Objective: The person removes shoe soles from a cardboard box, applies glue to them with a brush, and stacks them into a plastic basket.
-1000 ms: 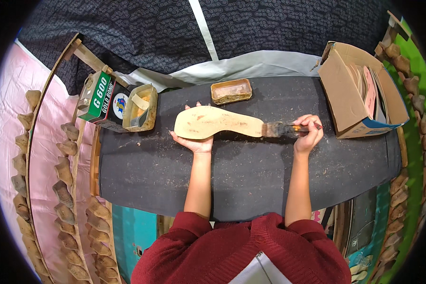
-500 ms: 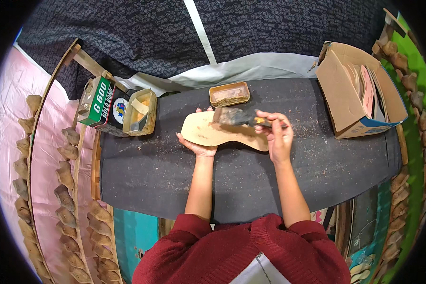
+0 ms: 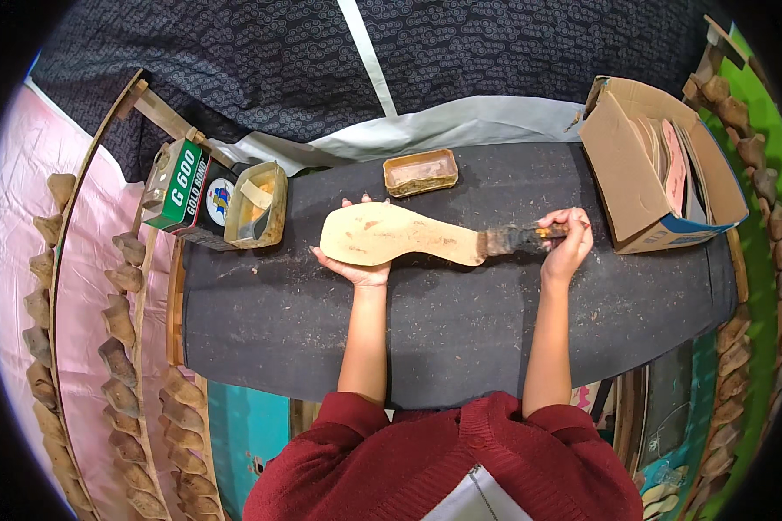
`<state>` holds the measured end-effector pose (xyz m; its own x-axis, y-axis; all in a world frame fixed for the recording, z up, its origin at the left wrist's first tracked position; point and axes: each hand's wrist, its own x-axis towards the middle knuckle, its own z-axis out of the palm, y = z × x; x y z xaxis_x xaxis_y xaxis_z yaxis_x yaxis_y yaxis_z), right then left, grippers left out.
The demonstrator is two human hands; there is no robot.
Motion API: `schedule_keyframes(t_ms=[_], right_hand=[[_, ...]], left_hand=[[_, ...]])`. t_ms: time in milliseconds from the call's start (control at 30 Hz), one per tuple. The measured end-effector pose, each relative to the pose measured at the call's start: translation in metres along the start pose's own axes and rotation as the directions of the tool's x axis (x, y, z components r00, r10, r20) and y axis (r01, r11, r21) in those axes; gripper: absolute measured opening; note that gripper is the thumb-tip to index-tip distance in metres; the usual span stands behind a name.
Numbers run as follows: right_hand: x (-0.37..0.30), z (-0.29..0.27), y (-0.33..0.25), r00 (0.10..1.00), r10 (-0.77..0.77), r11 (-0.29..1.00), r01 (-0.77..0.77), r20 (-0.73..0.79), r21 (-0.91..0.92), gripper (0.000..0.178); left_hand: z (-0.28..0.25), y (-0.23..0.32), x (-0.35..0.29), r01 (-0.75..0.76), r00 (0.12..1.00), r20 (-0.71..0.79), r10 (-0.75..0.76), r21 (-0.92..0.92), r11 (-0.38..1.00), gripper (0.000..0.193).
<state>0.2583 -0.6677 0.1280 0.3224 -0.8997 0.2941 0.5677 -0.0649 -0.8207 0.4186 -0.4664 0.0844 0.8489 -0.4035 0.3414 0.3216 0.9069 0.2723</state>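
A tan shoe insole lies across the palm of my left hand, which holds it from beneath. Its fingertips show past the insole's far edge; the rest is hidden under it. Brown smears mark the insole's upper face. To the right, my right hand is closed round the handle of a dark, crusted brush. The bristles touch the narrow heel end of the insole. Just beyond the insole stands a small, shallow yellowish tray with brownish residue on it.
A green and black can stands at the table's left, beside a plastic container with scraps inside. On the right, a cardboard box holds several sole-shaped pieces. Fibre bits dot the dark tabletop. Racks of shoe lasts flank both sides.
My right hand has moved right, drawing the brush from the middle of the insole to its heel end. My left hand and the insole have shifted slightly left.
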Motion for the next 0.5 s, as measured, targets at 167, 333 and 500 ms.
schedule_keyframes(t_ms=[167,333,500], right_hand=[[-0.002,-0.003,-0.005,0.992,-0.101,0.994,0.104,-0.075,0.043,0.022],[-0.018,0.022,-0.001,0.985,0.009,0.974,-0.047,0.17,0.22,0.019],[-0.037,0.042,0.02,0.934,0.114,0.959,-0.192,0.338,0.208,0.02]], left_hand=[[0.004,-0.002,0.001,0.007,0.999,0.036,-0.006,-0.043,0.999,0.08],[0.002,-0.003,0.0,0.007,0.999,-0.049,-0.006,0.007,1.0,0.08],[0.001,-0.005,0.0,0.003,1.0,-0.031,-0.003,0.02,1.0,0.079]])
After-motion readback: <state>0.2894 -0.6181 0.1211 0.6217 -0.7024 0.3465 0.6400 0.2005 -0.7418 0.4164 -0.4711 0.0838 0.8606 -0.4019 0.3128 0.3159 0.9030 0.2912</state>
